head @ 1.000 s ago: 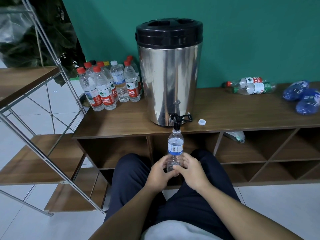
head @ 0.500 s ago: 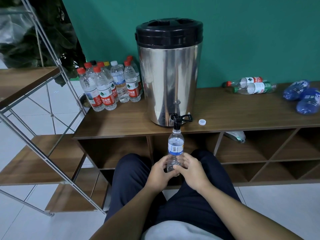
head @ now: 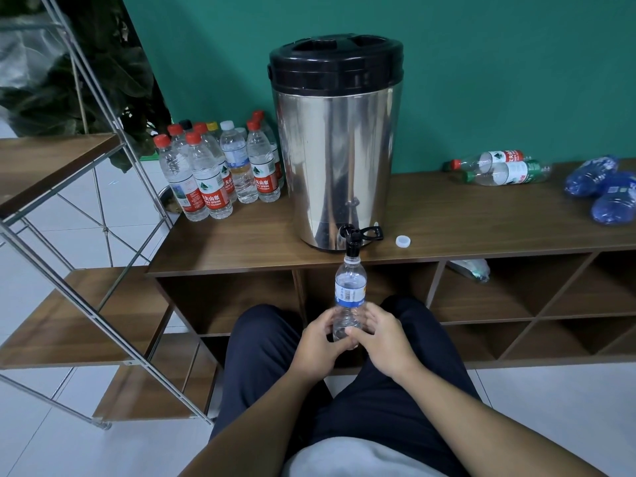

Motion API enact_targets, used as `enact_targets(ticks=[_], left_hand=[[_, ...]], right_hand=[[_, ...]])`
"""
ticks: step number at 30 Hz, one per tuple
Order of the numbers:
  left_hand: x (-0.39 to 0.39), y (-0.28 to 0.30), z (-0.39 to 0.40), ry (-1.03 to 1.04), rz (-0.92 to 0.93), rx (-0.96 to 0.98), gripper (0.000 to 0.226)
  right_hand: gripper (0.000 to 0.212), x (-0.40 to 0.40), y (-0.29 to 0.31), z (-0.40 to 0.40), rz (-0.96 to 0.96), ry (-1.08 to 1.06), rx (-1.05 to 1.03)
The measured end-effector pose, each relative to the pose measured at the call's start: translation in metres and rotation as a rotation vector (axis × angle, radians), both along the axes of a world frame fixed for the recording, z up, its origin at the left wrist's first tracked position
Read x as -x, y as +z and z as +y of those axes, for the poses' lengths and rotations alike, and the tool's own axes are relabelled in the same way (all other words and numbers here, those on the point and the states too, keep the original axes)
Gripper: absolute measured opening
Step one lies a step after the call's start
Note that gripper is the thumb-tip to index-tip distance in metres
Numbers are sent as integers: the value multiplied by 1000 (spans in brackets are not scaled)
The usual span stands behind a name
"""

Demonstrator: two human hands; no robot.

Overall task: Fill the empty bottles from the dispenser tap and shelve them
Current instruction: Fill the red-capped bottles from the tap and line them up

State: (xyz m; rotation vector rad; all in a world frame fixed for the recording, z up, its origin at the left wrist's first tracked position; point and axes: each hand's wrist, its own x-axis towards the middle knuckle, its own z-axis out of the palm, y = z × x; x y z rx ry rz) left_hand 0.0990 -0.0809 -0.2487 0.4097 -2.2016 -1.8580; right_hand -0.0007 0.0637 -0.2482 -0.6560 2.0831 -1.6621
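A steel dispenser [head: 335, 160] with a black lid stands on the wooden cabinet top [head: 481, 222]. Its black tap [head: 351, 241] hangs over the front edge. Directly under the spout I hold a clear bottle [head: 350, 287] with a blue-and-white label upright, mouth uncapped and touching the spout. My left hand [head: 316, 342] and my right hand [head: 380, 339] both grip its lower part. Its white cap [head: 402, 241] lies beside the dispenser.
Several capped bottles [head: 220, 170] stand left of the dispenser. Two bottles [head: 499, 166] lie on their sides at the right, with crushed blue bottles [head: 605, 191] beyond. Open cabinet compartments [head: 481, 297] lie below; a wooden metal-framed shelf rack [head: 69, 315] stands at the left.
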Motion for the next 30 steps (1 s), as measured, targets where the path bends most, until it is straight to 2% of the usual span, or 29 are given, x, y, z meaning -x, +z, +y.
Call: enact_targets(ticks=[30], left_hand=[[0, -4, -1, 6, -14, 25, 56]], right_hand=[[48, -3, 4, 2, -1, -3, 6]])
